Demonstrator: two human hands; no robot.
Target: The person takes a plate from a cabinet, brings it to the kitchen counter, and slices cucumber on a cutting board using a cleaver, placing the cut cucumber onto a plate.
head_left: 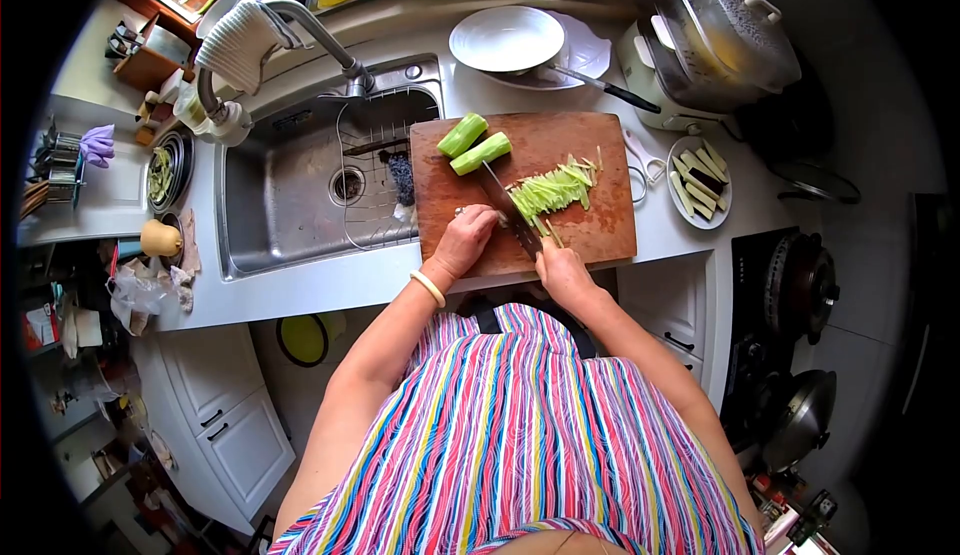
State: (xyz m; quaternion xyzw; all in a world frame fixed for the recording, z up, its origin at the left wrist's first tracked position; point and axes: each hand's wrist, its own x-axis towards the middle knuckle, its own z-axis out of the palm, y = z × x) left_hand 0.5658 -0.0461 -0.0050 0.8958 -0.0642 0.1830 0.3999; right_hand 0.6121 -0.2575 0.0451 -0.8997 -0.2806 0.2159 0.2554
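My right hand (566,275) is closed around the light handle of a kitchen knife (497,193), whose dark, wide blade slants across the wooden cutting board (455,240). Left of the blade is my left hand (466,242), a pale bangle on its wrist, its fingers curled against the board; what lies under them is hidden. Thin green vegetable strips (552,189) are heaped on the blade's right side. Two thick lengths of peeled green vegetable (463,135) rest at the board's far left corner, one near the knife tip.
A steel sink (290,205) with a wire rack adjoins the board's left. Right of it are a peeler (645,157) and a plate (688,217) of pale vegetable sticks. Behind stand a white bowl (507,39), a dark-handled utensil and a steamer (690,65). A stove (750,325) is at right.
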